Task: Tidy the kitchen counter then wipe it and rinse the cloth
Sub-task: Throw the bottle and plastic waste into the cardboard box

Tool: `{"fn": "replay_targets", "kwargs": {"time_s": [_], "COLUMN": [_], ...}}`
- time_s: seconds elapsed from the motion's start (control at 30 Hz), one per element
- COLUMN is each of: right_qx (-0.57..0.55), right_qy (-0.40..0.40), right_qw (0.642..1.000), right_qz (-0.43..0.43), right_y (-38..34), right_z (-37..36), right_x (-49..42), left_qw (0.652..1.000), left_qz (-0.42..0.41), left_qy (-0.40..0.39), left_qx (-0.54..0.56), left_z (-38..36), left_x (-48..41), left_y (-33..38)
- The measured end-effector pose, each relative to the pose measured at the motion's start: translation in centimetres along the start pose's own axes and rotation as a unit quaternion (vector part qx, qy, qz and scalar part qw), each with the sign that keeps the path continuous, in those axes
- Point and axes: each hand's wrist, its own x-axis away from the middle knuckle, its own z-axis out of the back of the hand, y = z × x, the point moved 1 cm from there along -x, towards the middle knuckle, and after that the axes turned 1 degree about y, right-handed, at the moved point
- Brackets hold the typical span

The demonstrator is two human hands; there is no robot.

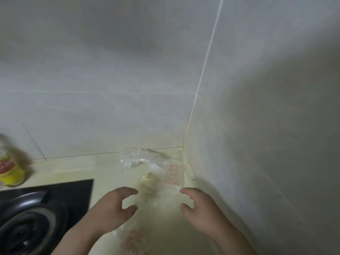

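Reaching over the counter (161, 227), the left hand (112, 208) and right hand (200, 205) hovered with fingers spread and loosely curved, holding nothing, either side of a clear plastic bag (147, 162) lying in the tiled corner, beside the stove (46, 208).

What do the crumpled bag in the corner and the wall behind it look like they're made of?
The bag looks like thin clear plastic film: see-through, wrinkled, with bright glints. The wall looks like glazed ceramic tile: smooth pale panels with a soft sheen, split by thin grout lines. The frame is blurred, so both are likely, not certain.
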Motion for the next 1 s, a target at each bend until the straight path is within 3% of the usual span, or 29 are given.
{"fn": "replay_targets", "kwargs": {"time_s": [0.27, 0.43, 0.57, 0.7, 0.83, 1.0], "right_qx": [0.024, 0.145, 0.165, 0.184, 0.194, 0.205], "right_qy": [-0.051, -0.057, -0.027, -0.057, -0.081, -0.047], "right_qw": [0.998, 0.986, 0.984, 0.98, 0.976, 0.974], "right_qz": [0.036, 0.052, 0.068, 0.057, 0.059, 0.082], "right_y": [0.2, -0.2, -0.4, 0.4, 1.0, 1.5], "right_z": [-6.2, -9.2, -11.3, -13.2, -14.7, -15.5], "right_x": [-7.4, -11.6, -14.6, -17.2, -18.6, -19.4], "left_qw": [0.996, 0.982, 0.963, 0.957, 0.961, 0.975], "left_qz": [0.062, 0.091, 0.127, 0.106, 0.096, 0.103], "left_qy": [-0.051, -0.03, -0.039, -0.035, -0.057, -0.034], "left_qx": [-0.029, -0.162, -0.236, -0.267, -0.255, -0.193], "left_z": [-5.4, -8.0, -9.3, -10.0, -10.9, -11.0], "left_x": [-1.3, -1.4, -1.6, -1.8, -1.9, -2.5], "left_y": [-4.3, -5.6, -7.3, -8.3, -8.8, -9.2]}}
